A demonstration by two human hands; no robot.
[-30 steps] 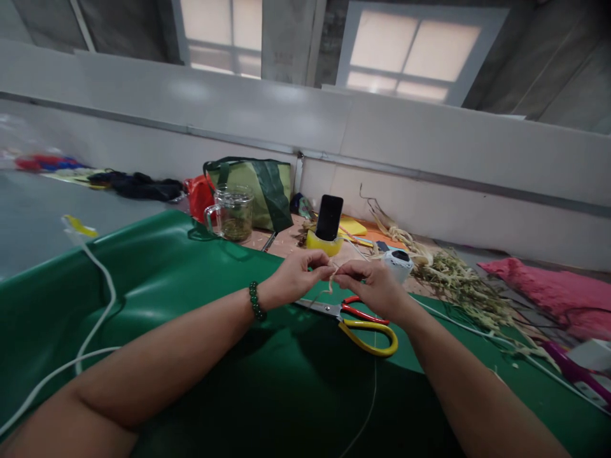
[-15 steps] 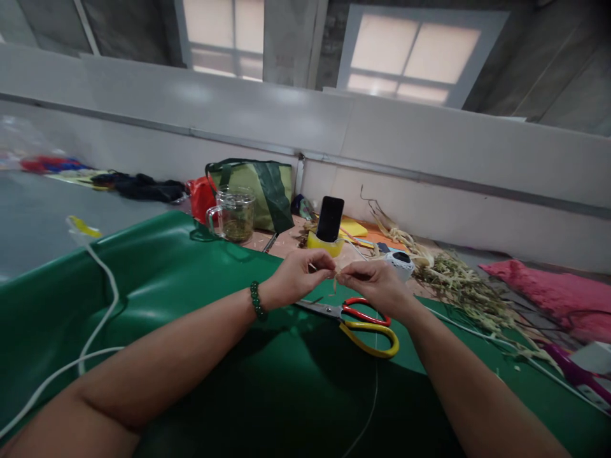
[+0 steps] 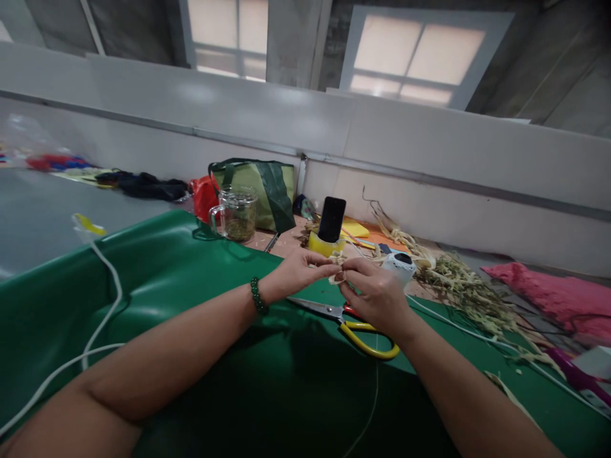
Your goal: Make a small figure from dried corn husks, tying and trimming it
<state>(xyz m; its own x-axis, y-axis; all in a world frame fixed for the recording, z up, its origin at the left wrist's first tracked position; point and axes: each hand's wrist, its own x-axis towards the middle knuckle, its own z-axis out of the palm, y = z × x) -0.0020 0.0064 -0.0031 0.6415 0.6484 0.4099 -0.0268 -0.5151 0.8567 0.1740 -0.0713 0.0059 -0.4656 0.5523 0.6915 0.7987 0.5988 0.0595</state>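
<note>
- Green sheeting (image 3: 167,280) covers the near surface, with open scissors (image 3: 331,312) lying on it below the hands; the right hand (image 3: 375,292) hides part of their red handle.
- At the far left, a glass mug (image 3: 240,222) stands before a green bag (image 3: 277,191).
- Beyond the hands, a phone (image 3: 332,219) leans upright in a yellow holder (image 3: 324,245).
- A white spool (image 3: 400,266) sits just past the right hand, near dried strands (image 3: 453,280) on the right.
- Between the fingertips, above the sheeting, is a pale strip (image 3: 337,257), apparently curled.
- The left hand (image 3: 298,272) and right hand both pinch it.
</note>
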